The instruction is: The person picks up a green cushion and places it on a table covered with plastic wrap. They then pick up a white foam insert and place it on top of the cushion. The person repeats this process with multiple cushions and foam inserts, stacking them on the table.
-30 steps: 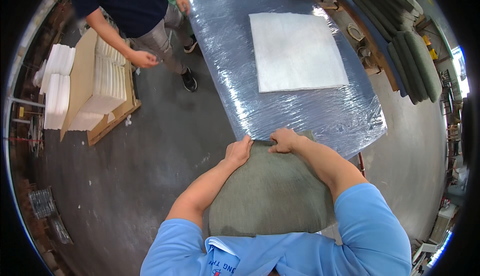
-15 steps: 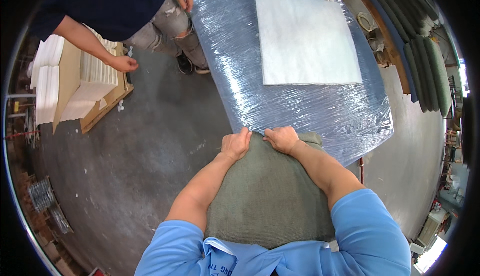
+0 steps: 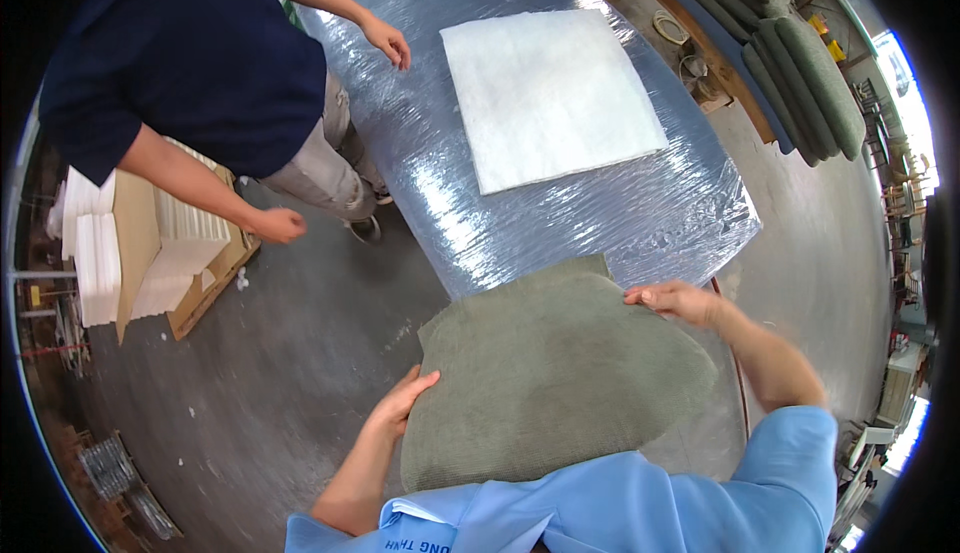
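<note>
A grey-green fabric cushion (image 3: 560, 373) is in front of my body, near the close edge of the plastic-wrapped table. My left hand (image 3: 402, 401) grips its left edge, thumb on top and the other fingers hidden underneath. At its far right edge, my right hand (image 3: 680, 303) pinches the fabric between thumb and fingers. A strip of the same cloth (image 3: 580, 266) sticks out along the cushion's far side. On the table beyond lies a white square padding sheet (image 3: 550, 98), touched by neither hand.
The table (image 3: 660, 218) is covered in shiny clear film over blue. A co-worker in a dark shirt (image 3: 230, 63) stands at its left side. White foam sheets (image 3: 95, 253) are stacked on the left. Several green cushions (image 3: 800, 83) lean at the far right; more cushions lie at the table's far end.
My hands have moved apart from the cushion's far end to its left and right edges, and the cushion has turned and spread wider. The co-worker has come nearer the table.
</note>
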Available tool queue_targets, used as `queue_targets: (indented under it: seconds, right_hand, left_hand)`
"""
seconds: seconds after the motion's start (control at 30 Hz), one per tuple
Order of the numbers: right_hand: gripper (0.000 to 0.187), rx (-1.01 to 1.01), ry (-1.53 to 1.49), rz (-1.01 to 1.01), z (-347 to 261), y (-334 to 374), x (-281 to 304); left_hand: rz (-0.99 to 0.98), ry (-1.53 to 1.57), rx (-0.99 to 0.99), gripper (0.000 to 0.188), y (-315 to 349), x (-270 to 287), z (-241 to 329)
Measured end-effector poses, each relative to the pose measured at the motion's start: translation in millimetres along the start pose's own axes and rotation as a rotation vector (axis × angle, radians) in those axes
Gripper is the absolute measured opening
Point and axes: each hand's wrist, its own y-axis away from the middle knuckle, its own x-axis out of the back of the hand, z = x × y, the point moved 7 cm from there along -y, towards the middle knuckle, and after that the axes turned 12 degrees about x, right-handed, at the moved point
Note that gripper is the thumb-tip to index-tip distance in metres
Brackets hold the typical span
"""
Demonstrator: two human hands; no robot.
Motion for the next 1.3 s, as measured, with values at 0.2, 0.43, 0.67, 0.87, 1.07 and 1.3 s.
queue_targets:
  seconds: [0.2, 0.43, 0.67, 0.87, 1.07, 1.3]
  right_hand:
    - [0.064, 0.377, -0.749, 0.413, 75.9, -24.3, -23.3]
    - [0.083, 0.774, -0.65, 0.694, -6.5, 41.7, 25.3]
    - [0.091, 1.297, -0.186, 0.802, -172.5, 158.5, 13.6]
    - [0.056, 1.458, 0.174, 0.933, -154.3, 138.0, -66.1]
    - [0.033, 1.463, 0.244, 0.937, -164.4, 131.2, -113.0]
    - [0.034, 1.157, 0.184, 1.485, -174.6, 93.4, 6.6]
  left_hand:
    - [0.004, -0.026, 0.08, 0.066, -65.7, 8.1, 1.9]
    - [-0.121, -0.244, -0.095, 0.07, -53.5, -64.3, 47.4]
    - [-0.199, -0.638, -0.503, 0.093, -14.1, -215.0, 101.2]
    - [-0.535, -0.547, -0.685, 0.09, 79.1, -267.9, 69.4]
    - [-0.507, -0.813, -1.136, 0.095, 205.5, -252.5, 64.2]
    - [-0.512, -0.721, -1.045, 0.103, 215.9, -252.1, 50.0]
